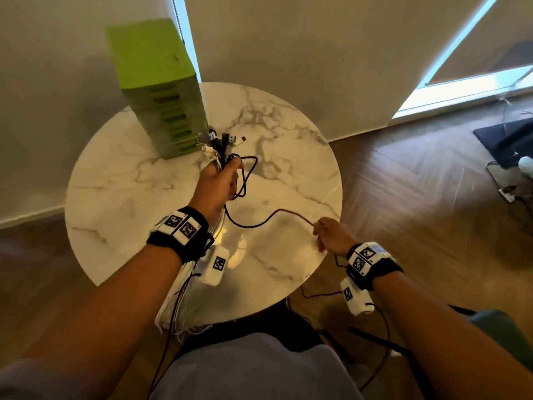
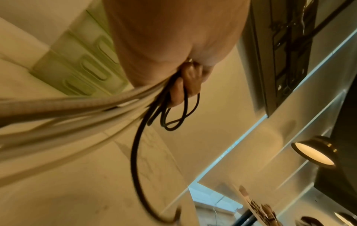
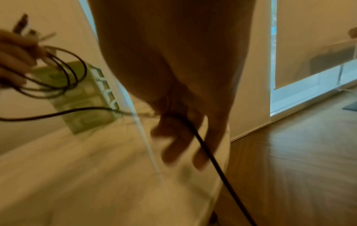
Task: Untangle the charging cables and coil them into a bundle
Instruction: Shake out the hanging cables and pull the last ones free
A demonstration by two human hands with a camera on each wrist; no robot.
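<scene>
Charging cables (image 1: 222, 151) bunched above the marble table (image 1: 121, 183), plug ends fanned just beside the green drawer unit (image 1: 161, 90); left hand (image 1: 217, 180) fist-wrapped round them; right hand (image 1: 328, 235) pinches black cable (image 1: 268, 219) near table's near edge; light, floppy, prob. slippery — grip near plugs.

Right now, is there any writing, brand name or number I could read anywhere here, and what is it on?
No readable words, brands or numbers.
Wristbands: black-and-white square code patterns, no letters.
White blocks hanging under the wrists: the same kind of pattern.
Green drawer box: no label shows.
Cable plugs: too small to tell.
</scene>
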